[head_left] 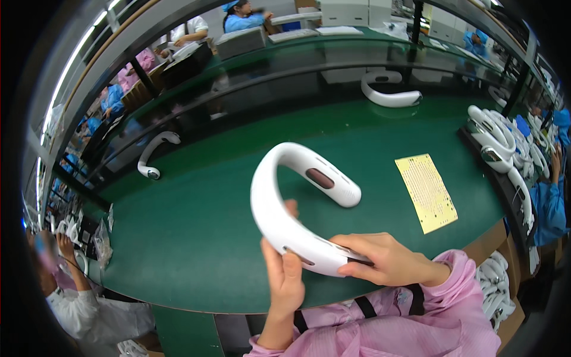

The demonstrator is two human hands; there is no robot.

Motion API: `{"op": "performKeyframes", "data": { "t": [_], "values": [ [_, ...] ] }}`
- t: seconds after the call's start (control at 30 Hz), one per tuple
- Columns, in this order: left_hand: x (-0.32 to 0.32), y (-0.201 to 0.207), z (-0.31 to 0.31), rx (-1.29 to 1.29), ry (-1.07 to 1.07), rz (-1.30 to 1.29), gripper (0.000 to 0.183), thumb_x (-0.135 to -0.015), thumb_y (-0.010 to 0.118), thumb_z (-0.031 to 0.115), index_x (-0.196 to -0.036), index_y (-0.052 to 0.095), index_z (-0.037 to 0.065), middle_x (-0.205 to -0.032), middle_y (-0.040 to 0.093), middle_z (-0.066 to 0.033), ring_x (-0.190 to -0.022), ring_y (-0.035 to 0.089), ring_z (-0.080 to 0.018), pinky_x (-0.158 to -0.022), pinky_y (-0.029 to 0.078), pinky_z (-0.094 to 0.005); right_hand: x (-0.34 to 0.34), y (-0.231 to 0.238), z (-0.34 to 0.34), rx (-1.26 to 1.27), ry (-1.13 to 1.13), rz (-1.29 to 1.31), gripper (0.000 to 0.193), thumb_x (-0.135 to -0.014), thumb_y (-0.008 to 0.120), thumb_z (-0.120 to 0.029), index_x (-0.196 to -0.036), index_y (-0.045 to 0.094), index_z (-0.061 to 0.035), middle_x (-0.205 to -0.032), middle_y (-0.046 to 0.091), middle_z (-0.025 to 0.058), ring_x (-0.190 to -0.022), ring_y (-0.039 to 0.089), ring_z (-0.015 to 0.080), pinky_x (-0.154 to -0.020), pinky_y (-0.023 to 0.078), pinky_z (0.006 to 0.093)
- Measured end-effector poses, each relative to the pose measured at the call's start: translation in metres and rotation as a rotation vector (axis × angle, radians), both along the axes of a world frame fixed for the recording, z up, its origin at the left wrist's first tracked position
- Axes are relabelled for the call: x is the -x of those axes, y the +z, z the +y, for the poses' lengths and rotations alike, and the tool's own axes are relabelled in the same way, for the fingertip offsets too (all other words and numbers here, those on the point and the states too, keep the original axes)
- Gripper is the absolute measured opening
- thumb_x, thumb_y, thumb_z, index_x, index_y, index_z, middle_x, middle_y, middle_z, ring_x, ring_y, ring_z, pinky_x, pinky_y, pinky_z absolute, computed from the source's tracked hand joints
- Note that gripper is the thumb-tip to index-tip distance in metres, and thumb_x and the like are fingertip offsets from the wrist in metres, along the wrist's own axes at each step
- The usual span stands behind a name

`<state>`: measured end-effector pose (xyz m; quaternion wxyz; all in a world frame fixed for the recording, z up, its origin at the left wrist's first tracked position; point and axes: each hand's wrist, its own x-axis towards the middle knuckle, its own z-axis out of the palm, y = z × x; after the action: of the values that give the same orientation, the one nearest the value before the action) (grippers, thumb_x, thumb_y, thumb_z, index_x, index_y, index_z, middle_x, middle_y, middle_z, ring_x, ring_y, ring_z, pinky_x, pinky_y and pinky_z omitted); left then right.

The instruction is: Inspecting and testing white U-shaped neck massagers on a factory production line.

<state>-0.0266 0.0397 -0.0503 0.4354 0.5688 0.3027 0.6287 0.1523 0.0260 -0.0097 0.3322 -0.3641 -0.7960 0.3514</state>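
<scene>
A white U-shaped neck fan (264, 199) with dark brown oval panels is held tilted above the near middle of the green table. My left hand (284, 279) is closed around its lower curve, thumb on the near side and other fingertips showing inside the curve. At the right, my right hand (389, 259) pinches the near end of the fan between thumb and fingers, by a dark panel. Right of the fan, a yellow sheet (426, 193) with rows of small marks lies on the green table (196, 238).
One neck fan (156, 153) lies at the left, another (392, 98) at the far right. A black tray (496, 172) piled with white fans stands along the right edge. Cardboard boxes hold more below. Co-workers (71, 297) sit at the left, right and beyond the black rail.
</scene>
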Motion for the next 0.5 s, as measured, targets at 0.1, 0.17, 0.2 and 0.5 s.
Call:
{"op": "performKeyframes", "data": {
  "t": [0.1,0.17,0.2,0.5],
  "values": [
    [0.018,-0.014,-0.013,-0.101,0.482,0.351,0.073,-0.082,0.064,0.033,-0.135,0.026,0.0,-0.133,0.035,-0.0182,-0.124,0.035,-0.0316,-0.104,0.026,-0.0457,-0.001,-0.007,-0.004,-0.218,-0.064,-0.239,0.029,-0.082,0.062,-0.016,-0.105,0.054,-0.0016,-0.082,0.06,0.0064,-0.072,0.059,0.0228,-0.064,0.045,0.0359],
    [0.031,-0.009,-0.02,-0.221,0.391,0.769,0.073,-0.076,0.07,0.031,-0.133,0.034,0.003,-0.131,0.038,-0.0163,-0.124,0.035,-0.0333,-0.105,0.021,-0.0504,-0.002,-0.015,-0.004,-0.365,-0.076,-0.405,0.027,-0.081,0.063,-0.017,-0.101,0.056,-0.0015,-0.083,0.06,0.0055,-0.076,0.058,0.0205,-0.067,0.045,0.0338],
    [0.036,-0.007,-0.025,-0.275,0.336,0.971,0.073,-0.072,0.073,0.029,-0.131,0.038,0.004,-0.13,0.04,-0.0154,-0.124,0.035,-0.0341,-0.106,0.019,-0.0528,-0.001,-0.022,-0.006,-0.381,-0.074,-0.438,0.027,-0.08,0.063,-0.018,-0.1,0.056,-0.0016,-0.084,0.06,0.0052,-0.078,0.058,0.0199,-0.07,0.044,0.0334],
    [0.022,-0.029,-0.003,-0.267,-0.017,1.139,0.046,-0.067,0.072,0.032,-0.105,0.064,0.009,-0.091,0.064,0.0013,-0.077,0.05,-0.0164,-0.093,0.029,-0.0392,0.015,-0.059,-0.018,-0.35,-0.38,-0.421,0.034,-0.073,0.067,-0.021,-0.1,0.059,-0.0031,-0.093,0.059,0.0041,-0.084,0.054,0.0185,-0.082,0.039,0.0347]
  ]
}}
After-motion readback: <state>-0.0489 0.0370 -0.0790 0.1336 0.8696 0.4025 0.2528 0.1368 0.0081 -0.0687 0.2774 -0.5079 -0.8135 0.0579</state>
